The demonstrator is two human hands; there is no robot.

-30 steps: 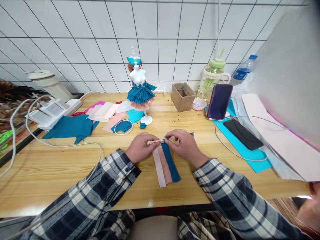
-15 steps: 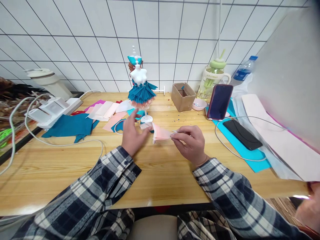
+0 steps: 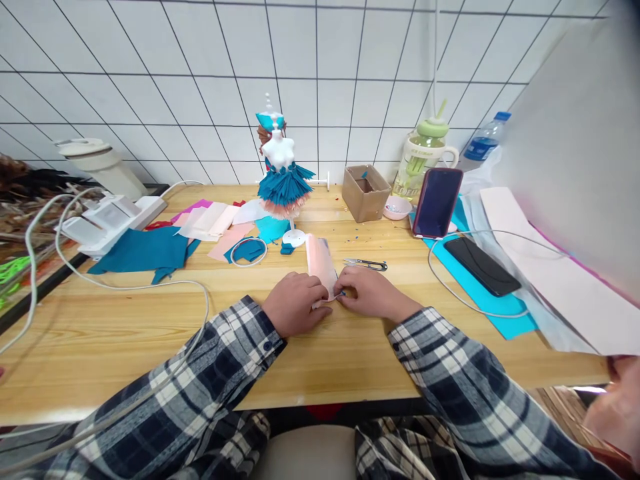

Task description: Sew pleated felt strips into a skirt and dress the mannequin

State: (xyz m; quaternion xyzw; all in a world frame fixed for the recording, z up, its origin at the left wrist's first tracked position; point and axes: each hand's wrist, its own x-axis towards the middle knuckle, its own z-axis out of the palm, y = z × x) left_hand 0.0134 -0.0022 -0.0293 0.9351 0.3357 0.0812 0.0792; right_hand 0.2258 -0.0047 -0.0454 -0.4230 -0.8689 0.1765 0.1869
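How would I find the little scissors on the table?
Start at the tiny mannequin in the blue ruffled skirt by the tiled wall. Come toward the right hand; the scissors lie just beyond it on bare wood. They are the only thin metal thing there.

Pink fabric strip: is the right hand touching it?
Touching. The head view shows the right hand with fingertips pinching the near end of the pink fabric strip, no gap visible.

Pink strip, plaid sleeves
Pale pink strip (image 3: 321, 264); navy-white plaid sleeves (image 3: 230, 360); teal dress (image 3: 283, 189); light wood worktop (image 3: 325, 353).
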